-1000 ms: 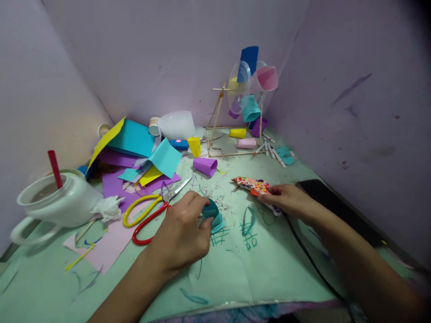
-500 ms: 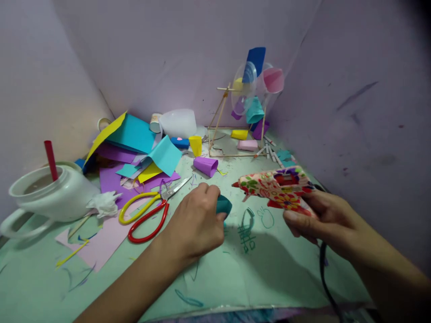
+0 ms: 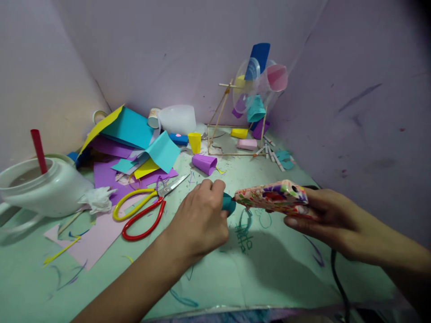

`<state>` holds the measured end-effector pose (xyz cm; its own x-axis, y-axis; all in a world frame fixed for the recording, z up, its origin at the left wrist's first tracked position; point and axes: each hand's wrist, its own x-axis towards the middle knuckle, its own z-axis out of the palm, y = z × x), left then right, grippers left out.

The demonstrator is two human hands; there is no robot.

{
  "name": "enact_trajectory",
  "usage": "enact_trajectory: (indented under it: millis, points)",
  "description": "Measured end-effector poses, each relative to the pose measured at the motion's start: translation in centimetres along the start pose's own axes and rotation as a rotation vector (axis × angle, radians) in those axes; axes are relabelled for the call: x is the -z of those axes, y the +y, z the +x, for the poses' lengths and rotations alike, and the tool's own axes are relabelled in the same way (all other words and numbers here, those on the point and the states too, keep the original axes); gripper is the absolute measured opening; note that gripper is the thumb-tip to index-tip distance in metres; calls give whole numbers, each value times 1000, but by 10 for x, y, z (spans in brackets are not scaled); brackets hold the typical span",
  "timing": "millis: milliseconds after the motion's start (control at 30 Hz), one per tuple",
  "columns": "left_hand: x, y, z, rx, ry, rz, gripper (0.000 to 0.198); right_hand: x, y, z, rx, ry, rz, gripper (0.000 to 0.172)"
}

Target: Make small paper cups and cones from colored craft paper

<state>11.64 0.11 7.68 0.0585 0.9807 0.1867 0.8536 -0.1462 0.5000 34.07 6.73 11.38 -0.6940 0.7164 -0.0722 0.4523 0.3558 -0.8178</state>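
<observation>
My left hand (image 3: 198,220) is closed around a small teal paper cup (image 3: 229,204), holding it just above the pale green work surface (image 3: 235,273). In my right hand (image 3: 316,215) I grip a floral-patterned glue gun (image 3: 272,196). Its nozzle points left and touches the teal cup. The gun's black cord (image 3: 338,282) trails down toward the front edge. Most of the cup is hidden behind my left fingers.
Yellow-and-red scissors (image 3: 144,211) lie left of my left hand. Behind them sits a heap of coloured paper sheets (image 3: 134,148), a purple paper cup (image 3: 204,163) and a yellow one (image 3: 194,142). A stick frame with coloured cups (image 3: 249,98) stands at the back. A white jug (image 3: 40,188) is at far left.
My right hand picked the glue gun up off the surface and swung its nozzle left to the teal cup. My left hand lifted the cup slightly and turned it toward the gun.
</observation>
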Motion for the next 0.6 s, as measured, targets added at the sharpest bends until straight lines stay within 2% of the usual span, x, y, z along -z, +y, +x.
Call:
enact_trajectory:
  millis: [600]
  points:
    - [-1, 0, 3, -2, 3, -5, 29, 1, -5, 10, 56, -67, -174, 38]
